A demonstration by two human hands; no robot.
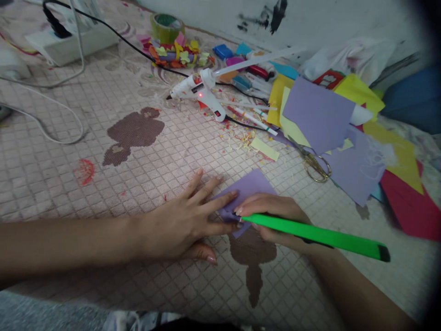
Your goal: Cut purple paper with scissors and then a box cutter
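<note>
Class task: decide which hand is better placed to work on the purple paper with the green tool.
Right, probably: the right hand grips the green tool at the purple paper, while the left hand lies spread on it, holding nothing.

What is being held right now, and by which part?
The right hand grips a green utility knife by the front of its handle, near the tip. The left hand holds nothing; its fingers lie spread on the purple paper.

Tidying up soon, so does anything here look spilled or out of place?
Yes: paper scraps lie scattered across the mat beside the glue gun, as if spilled, and a red stain marks the mat further left.
</note>
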